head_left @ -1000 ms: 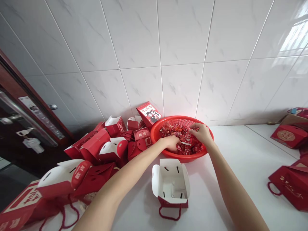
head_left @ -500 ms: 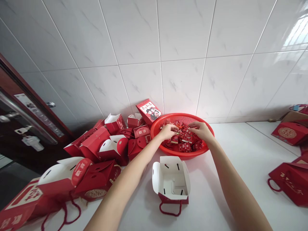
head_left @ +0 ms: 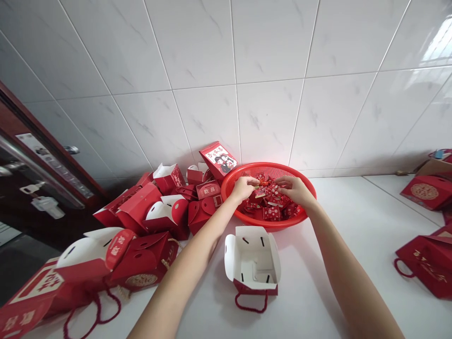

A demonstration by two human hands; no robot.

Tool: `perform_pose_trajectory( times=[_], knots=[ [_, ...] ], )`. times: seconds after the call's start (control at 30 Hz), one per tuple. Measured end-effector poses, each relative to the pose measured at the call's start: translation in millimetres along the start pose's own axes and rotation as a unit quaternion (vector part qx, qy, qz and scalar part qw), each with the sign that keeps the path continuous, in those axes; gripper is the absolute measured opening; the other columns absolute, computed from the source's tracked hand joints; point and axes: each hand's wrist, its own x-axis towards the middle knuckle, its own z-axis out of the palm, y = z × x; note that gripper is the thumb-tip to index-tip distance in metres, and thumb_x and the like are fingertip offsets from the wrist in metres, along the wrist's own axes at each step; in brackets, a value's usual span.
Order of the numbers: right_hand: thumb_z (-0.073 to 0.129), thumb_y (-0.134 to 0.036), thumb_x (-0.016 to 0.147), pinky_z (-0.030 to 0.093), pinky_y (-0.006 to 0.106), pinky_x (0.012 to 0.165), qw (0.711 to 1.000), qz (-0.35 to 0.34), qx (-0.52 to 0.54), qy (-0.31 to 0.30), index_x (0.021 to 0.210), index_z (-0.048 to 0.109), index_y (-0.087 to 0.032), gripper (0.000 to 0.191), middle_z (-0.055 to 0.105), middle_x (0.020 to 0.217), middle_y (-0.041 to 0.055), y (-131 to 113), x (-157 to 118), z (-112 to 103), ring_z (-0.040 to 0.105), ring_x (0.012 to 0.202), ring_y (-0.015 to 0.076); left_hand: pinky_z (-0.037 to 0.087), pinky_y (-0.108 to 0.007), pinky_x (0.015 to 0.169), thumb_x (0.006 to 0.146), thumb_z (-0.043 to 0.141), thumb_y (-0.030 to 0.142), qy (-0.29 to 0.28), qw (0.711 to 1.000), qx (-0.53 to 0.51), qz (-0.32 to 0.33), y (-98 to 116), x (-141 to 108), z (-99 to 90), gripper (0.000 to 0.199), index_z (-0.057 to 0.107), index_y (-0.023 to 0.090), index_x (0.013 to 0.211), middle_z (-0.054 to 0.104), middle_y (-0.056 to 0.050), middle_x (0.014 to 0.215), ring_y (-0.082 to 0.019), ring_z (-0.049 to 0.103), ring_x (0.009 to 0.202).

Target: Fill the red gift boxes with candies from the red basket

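A red plastic basket by the wall holds many small red-wrapped candies. Both of my hands reach into it. On its left side, my left hand is closed, thumb and fingers pinching a wrapped candy with a gold edge. Opposite it, my right hand curls over the pile, its fingertips closed on what looks like another wrapped candy, partly hidden. Between my forearms stands an open gift box, white inside with dark slots and a dark red cord handle at the front. No candy shows inside it.
Several red gift boxes, some with open flaps, crowd the left of the white counter. More red boxes stand at the right edge. A tiled wall closes off the back; a door with keys is at far left.
My left hand has shifted slightly left within the basket, still with a candy at its fingertips. My right hand stays over the pile. The view has tilted a little.
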Motion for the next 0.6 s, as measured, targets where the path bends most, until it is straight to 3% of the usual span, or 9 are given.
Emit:
perform_pose_trajectory(
  times=[0.3, 0.43, 0.6],
  knots=[
    [0.057, -0.014, 0.081, 0.058, 0.042, 0.092, 0.998, -0.042, -0.029, -0.033, 0.097, 0.081, -0.024, 0.031, 0.079, 0.107, 0.0053, 0.0, -1.5, -1.2, 0.072, 0.1, 0.0253, 0.054, -0.039, 0.106, 0.07, 0.06, -0.01, -0.002, 0.995, -0.084, -0.044, -2.4, 0.4, -2.8, 0.034, 0.081, 0.016, 0.073, 0.082, -0.009, 0.098, -0.024, 0.073, 0.109],
    [0.062, -0.015, 0.08, 0.056, 0.043, 0.094, 0.995, -0.055, -0.04, -0.071, 0.096, 0.082, -0.026, 0.029, 0.079, 0.106, 0.0039, -1.4, -1.7, -0.1, 0.072, 0.099, 0.0259, 0.057, -0.043, 0.103, 0.072, 0.066, -0.007, -0.043, 0.988, -0.127, -0.074, -1.0, -0.4, -1.4, 0.026, 0.08, 0.015, 0.072, 0.081, -0.01, 0.089, -0.025, 0.077, 0.096],
    [0.064, -0.018, 0.08, 0.059, 0.037, 0.078, 0.99, -0.066, -0.028, -0.12, 0.106, 0.081, -0.026, 0.032, 0.079, 0.101, 0.0037, -1.3, -1.8, 4.0, 0.072, 0.082, 0.0217, 0.059, -0.041, 0.102, 0.075, 0.07, -0.004, -0.106, 0.975, -0.17, -0.091, 5.0, -4.0, 1.5, 0.019, 0.079, 0.012, 0.072, 0.08, -0.009, 0.079, -0.021, 0.078, 0.087]
  ],
)
